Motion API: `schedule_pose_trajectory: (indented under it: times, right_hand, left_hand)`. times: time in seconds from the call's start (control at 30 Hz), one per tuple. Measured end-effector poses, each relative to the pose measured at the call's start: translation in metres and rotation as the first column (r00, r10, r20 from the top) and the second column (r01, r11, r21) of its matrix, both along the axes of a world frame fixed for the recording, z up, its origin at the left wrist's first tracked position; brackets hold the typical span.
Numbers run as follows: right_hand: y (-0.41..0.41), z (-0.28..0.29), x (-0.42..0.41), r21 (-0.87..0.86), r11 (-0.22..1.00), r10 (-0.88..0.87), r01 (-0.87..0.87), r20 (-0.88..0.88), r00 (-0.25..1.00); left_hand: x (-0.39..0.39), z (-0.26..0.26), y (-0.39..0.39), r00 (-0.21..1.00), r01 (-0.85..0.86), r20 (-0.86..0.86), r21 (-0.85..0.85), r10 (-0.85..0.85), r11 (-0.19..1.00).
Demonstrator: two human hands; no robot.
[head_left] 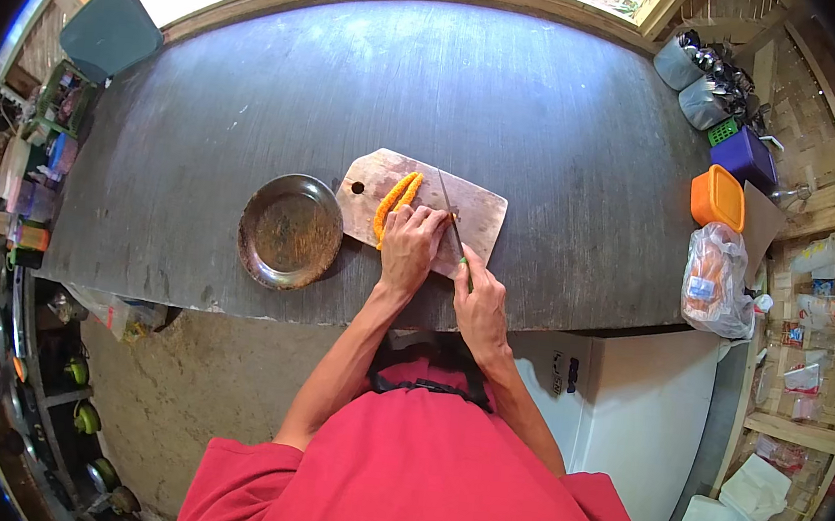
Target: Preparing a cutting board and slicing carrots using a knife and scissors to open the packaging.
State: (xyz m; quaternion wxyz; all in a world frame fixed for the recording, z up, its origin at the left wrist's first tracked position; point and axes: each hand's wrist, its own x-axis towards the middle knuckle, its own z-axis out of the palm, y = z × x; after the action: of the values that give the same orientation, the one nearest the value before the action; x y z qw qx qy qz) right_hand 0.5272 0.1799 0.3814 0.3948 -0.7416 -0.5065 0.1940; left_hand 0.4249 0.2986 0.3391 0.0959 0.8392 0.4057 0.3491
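Note:
A wooden cutting board [479, 206] with a hole at one end lies at an angle on the dark tabletop. My right hand [481, 297] grips a kitchen knife [447, 192] by its green handle, the blade pointing away from me across the board. Beside the blade, the curled fingers of my left hand [409, 248] hold down an orange vegetable piece [453, 218], mostly hidden under them. Two long, bumpy orange vegetable pieces [398, 192] lie side by side left of the fingers. Just left of the board stands a round, worn metal plate [288, 231], with nothing in it.
On the table's [314, 85] right edge are an orange lidded container [717, 197], a plastic bag [717, 282], a purple box [745, 158] and tubs of cutlery [704, 100]. A green basin [110, 31] leans at the far left. A white appliance [645, 403] stands below right.

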Motion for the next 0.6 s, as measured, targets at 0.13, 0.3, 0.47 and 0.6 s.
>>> schedule_pose_trajectory:
  times: [0.13, 0.3, 0.47, 0.6]
  right_hand:
    - [0.0040, -0.0003, 0.0023, 0.002, 1.000, 0.003, -0.003, -0.017, 1.000]
    - [0.0088, -0.0021, 0.0053, -0.022, 1.000, 0.001, -0.002, -0.033, 0.999]
    - [0.0097, -0.0004, 0.0051, -0.090, 0.996, 0.011, -0.012, -0.011, 1.000]
    - [0.0076, -0.0052, 0.0062, -0.047, 0.999, 0.024, -0.023, 0.025, 0.999]
  left_hand:
    - [0.0010, 0.0020, -0.0002, 1.000, -0.007, -0.009, 0.007, 0.007, 1.000]
    - [0.0018, 0.0044, 0.0001, 1.000, -0.002, 0.006, -0.003, 0.002, 1.000]
    - [0.0021, 0.0038, -0.0013, 1.000, -0.015, -0.010, -0.007, 0.015, 1.000]
    - [0.0046, 0.0051, -0.0023, 1.000, -0.024, 0.008, 0.005, 0.024, 1.000]
